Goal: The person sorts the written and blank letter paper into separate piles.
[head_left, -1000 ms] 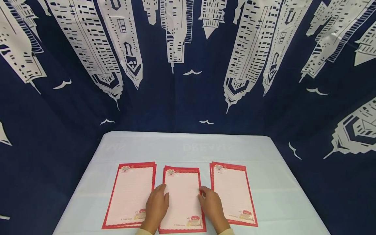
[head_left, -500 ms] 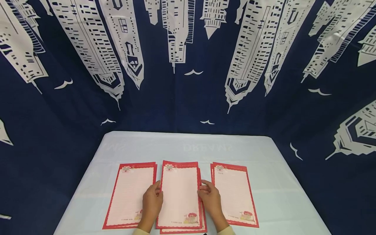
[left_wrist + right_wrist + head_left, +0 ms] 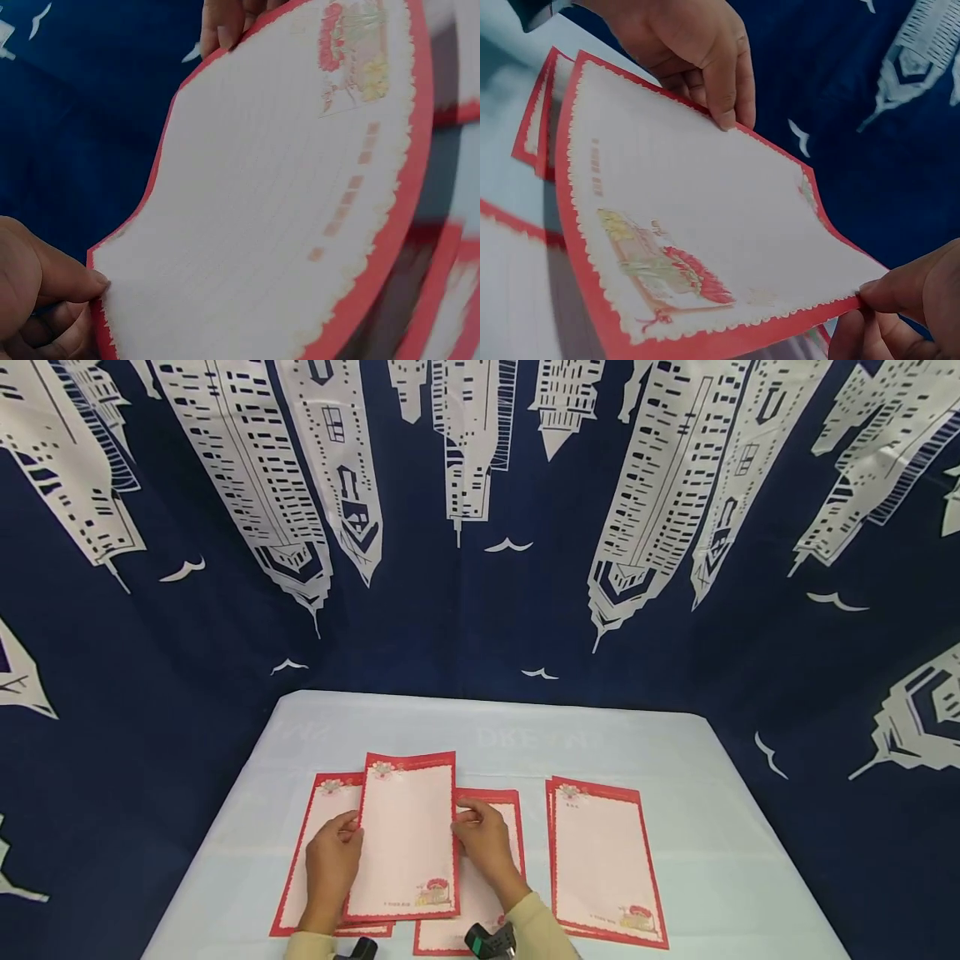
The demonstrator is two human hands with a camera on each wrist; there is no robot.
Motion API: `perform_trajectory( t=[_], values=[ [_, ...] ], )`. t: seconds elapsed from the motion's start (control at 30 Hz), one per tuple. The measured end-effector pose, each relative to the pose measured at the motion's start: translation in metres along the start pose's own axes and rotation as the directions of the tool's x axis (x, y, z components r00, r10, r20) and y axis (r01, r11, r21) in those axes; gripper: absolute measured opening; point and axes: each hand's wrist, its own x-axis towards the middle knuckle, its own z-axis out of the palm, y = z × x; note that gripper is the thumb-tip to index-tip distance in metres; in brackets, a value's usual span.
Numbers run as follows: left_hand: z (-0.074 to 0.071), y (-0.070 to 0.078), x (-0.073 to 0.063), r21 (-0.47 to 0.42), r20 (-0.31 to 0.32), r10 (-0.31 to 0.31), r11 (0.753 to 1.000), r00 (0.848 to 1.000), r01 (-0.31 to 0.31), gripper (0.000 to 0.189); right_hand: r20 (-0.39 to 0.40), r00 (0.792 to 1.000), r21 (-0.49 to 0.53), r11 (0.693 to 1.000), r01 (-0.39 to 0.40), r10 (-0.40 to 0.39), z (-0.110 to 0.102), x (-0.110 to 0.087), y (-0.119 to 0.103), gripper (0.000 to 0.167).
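Note:
A red-bordered sheet of letter paper (image 3: 408,843) is held up between both hands, bowed a little and raised above the sheets beneath. My left hand (image 3: 332,864) pinches its left edge, thumb on the printed face, as the left wrist view shows with the sheet (image 3: 247,187) close up. On the opposite edge my right hand (image 3: 487,843) pinches the paper between thumb and fingers; the right wrist view shows this grip at the sheet's side (image 3: 697,195). Partly covered below lie the left stack of sheets (image 3: 300,877) and the middle stack (image 3: 491,881).
A third stack of matching sheets (image 3: 606,860) lies at the right on the white tabletop (image 3: 720,860). Behind the table hangs a dark blue cloth (image 3: 465,618) printed with white buildings and birds. Dark devices (image 3: 491,941) sit at the wrists.
Both hands have lifted the top sheet off the middle stack and carried it left, partly over the left stack. The head view has shifted slightly.

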Motion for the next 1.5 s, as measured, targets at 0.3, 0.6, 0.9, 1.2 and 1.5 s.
perform_trajectory(
  t=[0.3,0.6,0.9,1.2,1.5],
  values=[
    [-0.037,-0.028,0.017,0.113,-0.062,-0.043,0.992,0.997,0.050,0.026,0.075,0.997,-0.053,0.998,0.034,-0.030,0.054,0.014,-0.008,0.035],
    [-0.040,-0.047,0.021,0.200,-0.075,-0.026,0.979,0.997,0.041,0.026,0.116,0.993,-0.147,0.989,0.031,-0.014,0.080,0.013,-0.005,0.030],
    [-0.034,-0.055,0.020,0.288,-0.081,-0.047,0.955,0.996,0.068,0.033,0.137,0.989,-0.249,0.965,0.084,-0.050,0.079,0.009,-0.003,0.027],
    [-0.021,-0.036,0.008,0.244,-0.021,-0.050,0.968,0.999,0.054,0.033,0.074,0.985,-0.292,0.941,0.171,-0.156,0.031,-0.005,0.010,0.018],
    [0.009,-0.008,-0.009,0.158,0.094,0.049,0.985,0.994,-0.064,0.028,-0.054,0.992,-0.387,0.918,0.085,-0.115,-0.030,-0.007,0.014,0.019]
  ],
)
